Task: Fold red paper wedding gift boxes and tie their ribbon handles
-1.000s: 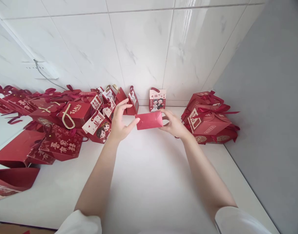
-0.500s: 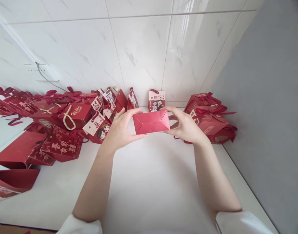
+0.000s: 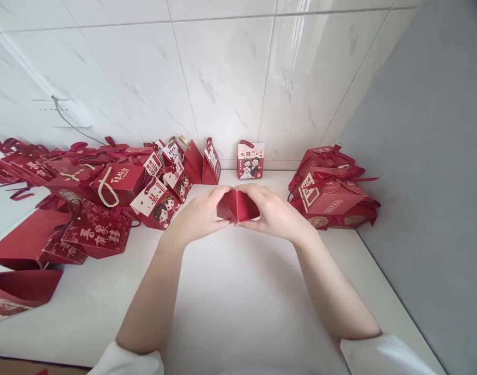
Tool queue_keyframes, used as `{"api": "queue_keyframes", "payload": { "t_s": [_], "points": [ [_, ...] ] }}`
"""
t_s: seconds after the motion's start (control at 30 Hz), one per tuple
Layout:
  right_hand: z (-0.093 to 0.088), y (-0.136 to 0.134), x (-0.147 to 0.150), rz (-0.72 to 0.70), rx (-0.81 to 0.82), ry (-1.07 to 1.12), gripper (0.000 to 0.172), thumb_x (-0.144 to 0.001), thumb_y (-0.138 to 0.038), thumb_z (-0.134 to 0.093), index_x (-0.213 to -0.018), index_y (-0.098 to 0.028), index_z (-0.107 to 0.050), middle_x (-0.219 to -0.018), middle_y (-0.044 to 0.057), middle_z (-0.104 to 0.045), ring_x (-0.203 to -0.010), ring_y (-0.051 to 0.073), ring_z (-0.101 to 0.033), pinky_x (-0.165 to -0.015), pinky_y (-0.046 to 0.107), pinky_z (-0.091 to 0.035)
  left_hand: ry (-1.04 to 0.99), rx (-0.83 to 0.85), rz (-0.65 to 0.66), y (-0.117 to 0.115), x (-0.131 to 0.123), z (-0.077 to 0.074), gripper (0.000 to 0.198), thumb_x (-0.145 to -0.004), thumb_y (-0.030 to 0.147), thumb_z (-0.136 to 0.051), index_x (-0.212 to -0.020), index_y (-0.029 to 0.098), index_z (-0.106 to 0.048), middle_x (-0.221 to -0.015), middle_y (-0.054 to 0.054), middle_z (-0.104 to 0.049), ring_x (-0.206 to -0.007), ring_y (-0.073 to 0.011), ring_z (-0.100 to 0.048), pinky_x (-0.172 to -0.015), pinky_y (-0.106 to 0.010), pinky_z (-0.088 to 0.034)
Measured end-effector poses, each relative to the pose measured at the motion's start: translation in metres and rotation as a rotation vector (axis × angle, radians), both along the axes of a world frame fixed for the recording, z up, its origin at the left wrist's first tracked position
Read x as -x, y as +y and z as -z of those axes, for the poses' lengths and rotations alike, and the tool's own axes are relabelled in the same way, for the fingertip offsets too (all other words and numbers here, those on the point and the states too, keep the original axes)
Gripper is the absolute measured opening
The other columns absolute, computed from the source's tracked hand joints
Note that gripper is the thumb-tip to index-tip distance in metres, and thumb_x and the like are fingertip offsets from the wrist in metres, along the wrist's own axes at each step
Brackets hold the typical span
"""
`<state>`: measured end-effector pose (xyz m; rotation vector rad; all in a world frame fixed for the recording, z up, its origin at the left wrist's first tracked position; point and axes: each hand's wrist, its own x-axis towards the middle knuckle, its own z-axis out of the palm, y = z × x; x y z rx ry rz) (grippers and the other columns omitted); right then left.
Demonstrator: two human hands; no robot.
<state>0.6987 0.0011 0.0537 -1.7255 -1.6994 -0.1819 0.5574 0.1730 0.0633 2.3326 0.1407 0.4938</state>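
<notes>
A small red paper gift bag [image 3: 247,207] is held between my two hands above the white table, its opening facing me and its sides pinched inward. My left hand [image 3: 199,213] grips its left side, thumb below and fingers above. On the opposite side my right hand [image 3: 272,211] has its fingers curled round the bag, the tips of both hands almost meeting at the top edge. Just behind stands a red and pink gift bag [image 3: 250,161] with a cartoon couple on it.
Many red gift boxes [image 3: 119,185] and bags crowd the left, one with a rope handle. Ribboned boxes [image 3: 332,190] are stacked at right. An open red bag [image 3: 23,291] lies front left. White tiles [image 3: 226,78] rise behind; a grey panel [image 3: 426,156] borders the right.
The bag has turned from showing its folded flat bottom to showing its open top. Both hands have drawn closer together and slightly lower around it.
</notes>
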Motion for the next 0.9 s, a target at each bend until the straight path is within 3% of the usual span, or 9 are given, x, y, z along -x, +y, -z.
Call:
{"api": "queue_keyframes", "payload": {
  "t_s": [0.13, 0.3, 0.57, 0.77, 0.9],
  "points": [
    [0.000, -0.010, -0.017, 0.083, 0.021, -0.017, 0.037, -0.086, -0.018, -0.063, -0.121, -0.026, -0.061, -0.113, 0.006, -0.069, -0.104, 0.030, -0.064, -0.089, 0.048, -0.053, -0.056, 0.167, -0.016, 0.012, 0.011, -0.014, 0.058, -0.062, 0.017, -0.081, -0.117, 0.023, -0.063, -0.120, -0.006, -0.063, -0.114, -0.0281, -0.062, -0.099, -0.038, -0.052],
    [-0.001, -0.024, -0.035, 0.094, -0.081, 0.012, 0.022, -0.091, -0.016, -0.056, -0.104, -0.026, -0.071, -0.102, 0.003, -0.073, -0.097, 0.027, -0.068, -0.083, 0.042, -0.056, -0.028, 0.057, -0.138, 0.024, 0.022, -0.023, 0.076, -0.060, 0.022, -0.083, -0.129, 0.025, -0.053, -0.131, -0.007, -0.058, -0.113, -0.0282, -0.062, -0.086, -0.034, -0.057],
    [-0.010, -0.027, -0.028, 0.092, -0.190, -0.069, 0.023, -0.094, -0.016, -0.054, -0.104, -0.024, -0.073, -0.104, 0.004, -0.075, -0.098, 0.022, -0.069, -0.080, 0.037, -0.058, -0.037, -0.186, -0.152, 0.021, 0.019, -0.021, 0.069, -0.077, 0.032, -0.072, -0.138, 0.026, -0.041, -0.144, -0.009, -0.050, -0.130, -0.0282, -0.052, -0.096, -0.037, -0.055],
    [-0.012, -0.025, -0.023, 0.183, -0.465, -0.283, 0.028, -0.089, -0.011, -0.063, -0.110, -0.028, -0.072, -0.108, 0.000, -0.075, -0.106, 0.023, -0.068, -0.087, 0.038, -0.057, -0.507, -0.443, -0.217, 0.025, 0.015, -0.014, 0.057, -0.081, 0.041, -0.072, -0.128, 0.030, -0.042, -0.149, -0.008, -0.045, -0.139, -0.0268, -0.043, -0.114, -0.048, -0.040],
    [-0.012, -0.025, -0.023, 0.244, -0.499, -0.318, 0.031, -0.089, -0.012, -0.063, -0.112, -0.031, -0.071, -0.108, -0.001, -0.075, -0.108, 0.024, -0.068, -0.085, 0.039, -0.057, -0.567, -0.471, -0.251, 0.026, 0.015, -0.012, 0.066, -0.076, 0.046, -0.076, -0.129, 0.033, -0.039, -0.151, -0.007, -0.043, -0.140, -0.0287, -0.041, -0.113, -0.051, -0.041]
  ]
}}
